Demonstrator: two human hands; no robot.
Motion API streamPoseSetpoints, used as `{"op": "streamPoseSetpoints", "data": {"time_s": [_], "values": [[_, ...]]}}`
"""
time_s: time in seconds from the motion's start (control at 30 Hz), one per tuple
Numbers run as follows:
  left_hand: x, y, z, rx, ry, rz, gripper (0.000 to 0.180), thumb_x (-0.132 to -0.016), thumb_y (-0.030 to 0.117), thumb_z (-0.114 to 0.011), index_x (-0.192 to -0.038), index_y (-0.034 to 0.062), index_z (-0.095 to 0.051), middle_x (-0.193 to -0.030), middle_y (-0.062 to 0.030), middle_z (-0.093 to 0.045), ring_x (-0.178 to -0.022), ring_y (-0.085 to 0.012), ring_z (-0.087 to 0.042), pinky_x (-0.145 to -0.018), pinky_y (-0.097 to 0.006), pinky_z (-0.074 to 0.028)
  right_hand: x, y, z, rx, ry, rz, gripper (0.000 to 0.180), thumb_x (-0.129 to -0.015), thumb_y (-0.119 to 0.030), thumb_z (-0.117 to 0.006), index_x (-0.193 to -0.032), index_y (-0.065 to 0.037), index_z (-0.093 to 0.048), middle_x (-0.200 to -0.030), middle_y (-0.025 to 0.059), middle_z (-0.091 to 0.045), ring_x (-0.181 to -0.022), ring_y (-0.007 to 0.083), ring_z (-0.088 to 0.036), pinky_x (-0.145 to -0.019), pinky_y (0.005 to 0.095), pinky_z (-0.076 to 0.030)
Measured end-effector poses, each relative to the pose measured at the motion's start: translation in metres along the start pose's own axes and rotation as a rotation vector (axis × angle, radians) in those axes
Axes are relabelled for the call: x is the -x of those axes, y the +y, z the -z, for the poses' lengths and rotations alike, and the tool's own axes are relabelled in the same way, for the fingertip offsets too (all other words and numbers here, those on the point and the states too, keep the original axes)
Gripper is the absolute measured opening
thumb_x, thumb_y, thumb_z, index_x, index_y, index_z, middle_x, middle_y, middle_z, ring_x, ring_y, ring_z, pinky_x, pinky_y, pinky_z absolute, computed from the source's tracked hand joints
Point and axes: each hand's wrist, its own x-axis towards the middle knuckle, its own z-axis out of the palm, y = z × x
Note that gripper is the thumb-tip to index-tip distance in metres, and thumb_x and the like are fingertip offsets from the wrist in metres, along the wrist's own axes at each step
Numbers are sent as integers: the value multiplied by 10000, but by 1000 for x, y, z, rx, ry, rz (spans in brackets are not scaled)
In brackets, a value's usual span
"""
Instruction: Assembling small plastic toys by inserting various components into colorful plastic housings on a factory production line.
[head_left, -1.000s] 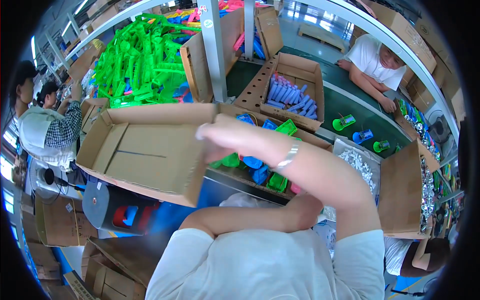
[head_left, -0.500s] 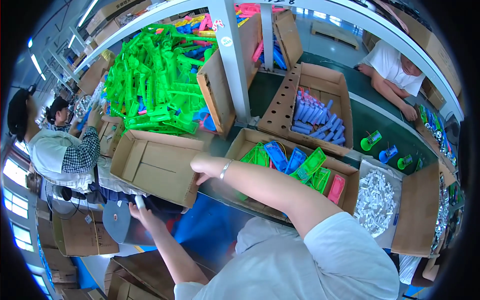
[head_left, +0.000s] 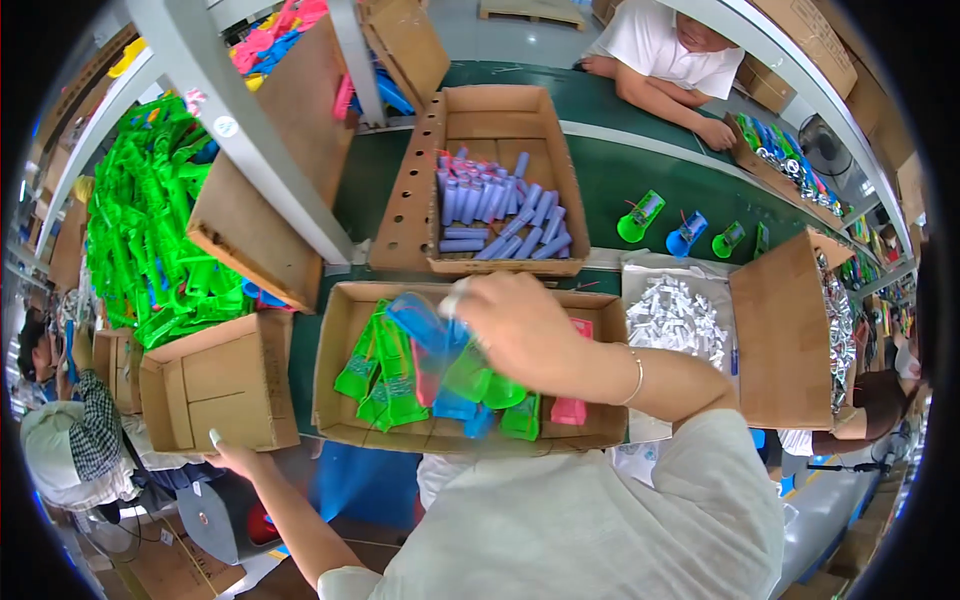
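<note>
Right hand (head_left: 520, 335) closed around a bundle of translucent plastic parts (head_left: 440, 355), blue, green and pink, held just above the open cardboard box (head_left: 335, 345) of like parts. Left hand (head_left: 232, 457) open, fingers on the lower edge of an empty carton (head_left: 215, 385) to the left. Surface: dark green conveyor belt (head_left: 640, 180) carrying small green and blue cups. Room: metal rack posts, stacked bright green mouldings (head_left: 150, 240), a seated person opposite.

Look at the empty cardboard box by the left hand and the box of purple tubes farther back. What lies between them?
In the head view, between the empty box and the box of purple tubes, a tilted brown cardboard flap juts out over dark green table.
</note>
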Motion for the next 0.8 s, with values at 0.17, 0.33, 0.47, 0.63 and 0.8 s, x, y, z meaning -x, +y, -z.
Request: {"op": "streamPoseSetpoints", "data": {"time_s": [0.17, 0.33, 0.47, 0.63, 0.8], "values": [[-44, -17, 58, -173, -80, -8, 629, -908, 297, -554, -1355, -20, -245, -1326, -201, -413, -1144, -323, -466, -939, -489, -432, 44, 68, -30, 74, -69, 28, 394, -785, -112, -555, -1175, -165, -578, -1213, 139, -530, -1041, 312, -502, -832, 417, -421], [74, 76, -14, -376, 100, -841, 513, -915, 336, -526, -1191, -93, -470, -1129, -167, -558, -1014, -250, -543, -886, -396, -442, 42, 81, -32, 89, -93, 94, 355, -750, -111, -556, -1103, -143, -582, -1142, 73, -544, -965, 251, -507, -780, 389, -403], [171, 101, -77, -422, -862, -543, 490, -889, 312, -502, -1241, -28, -485, -1248, -141, -515, -1117, -241, -509, -954, -360, -388, 40, 78, 0, 152, -67, 169, 383, -701, -122, -594, -1083, -142, -565, -1061, 37, -538, -914, 212, -519, -740, 367, -391], [259, 70, -147, -365, -1963, 174, 588, -834, 63, -594, -1343, -35, -317, -1215, -120, -494, -1139, -234, -501, -962, -345, -387, 35, 67, 38, 175, 26, 225, 377, -680, -186, -605, -1057, -203, -604, -1128, -20, -555, -985, 153, -515, -806, 333, -374], [271, 42, -169, -355, -1982, 639, 497, -875, -5, -507, -1332, 5, -312, -1157, -86, -507, -1092, -198, -522, -894, -321, -440, 43, 78, 47, 124, 249, 23, 467, -729, -117, -670, -1183, -196, -600, -1058, -7, -573, -920, 170, -539, -802, 341, -388]]}}
